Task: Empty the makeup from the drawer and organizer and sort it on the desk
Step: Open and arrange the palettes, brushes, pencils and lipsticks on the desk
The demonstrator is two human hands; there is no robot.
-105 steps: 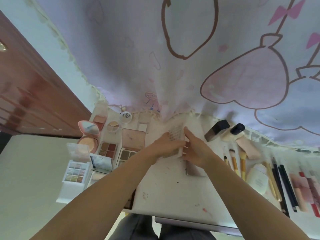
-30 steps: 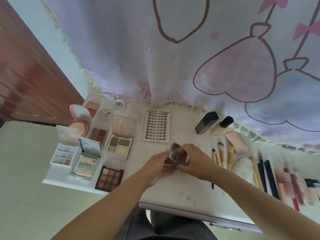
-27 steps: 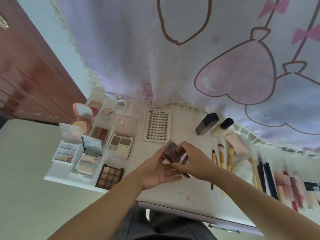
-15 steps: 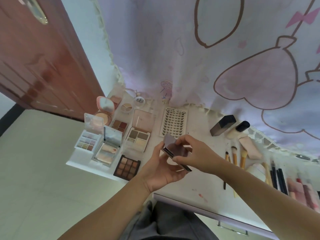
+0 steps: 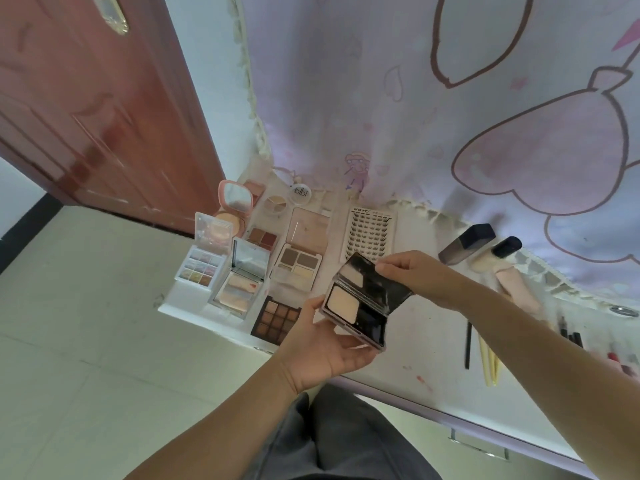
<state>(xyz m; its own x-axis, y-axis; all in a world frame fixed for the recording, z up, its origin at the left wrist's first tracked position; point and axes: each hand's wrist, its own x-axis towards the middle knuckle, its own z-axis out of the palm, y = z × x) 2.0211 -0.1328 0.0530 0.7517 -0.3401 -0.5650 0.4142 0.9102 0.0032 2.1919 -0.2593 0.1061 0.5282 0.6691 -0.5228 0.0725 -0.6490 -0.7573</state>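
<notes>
A dark powder compact (image 5: 360, 308) with a pale pan is held open above the white desk (image 5: 433, 337). My left hand (image 5: 325, 348) cradles its base from below, fingers curled round it. My right hand (image 5: 412, 275) pinches the top edge of its black mirrored lid. Laid out on the desk's left part are several open palettes: a brown eyeshadow palette (image 5: 277, 318), a four-pan palette (image 5: 298, 268), a mirrored blush compact (image 5: 239, 285) and a glitter palette (image 5: 201, 268). A lash tray (image 5: 369, 233) lies behind the compact.
Foundation bottles (image 5: 467, 249) stand-in at the back right, brushes (image 5: 490, 362) and pencils farther right. A pink round compact (image 5: 233, 202) and small pots sit at the back left. A cartoon curtain (image 5: 450, 116) hangs behind; a red door (image 5: 97, 109) stands left. A drawer handle (image 5: 478, 445) shows below the desk edge.
The compact, shut a second ago, is now opened: my right hand lifted its lid while my left hand slid under the base. The view swung left.
</notes>
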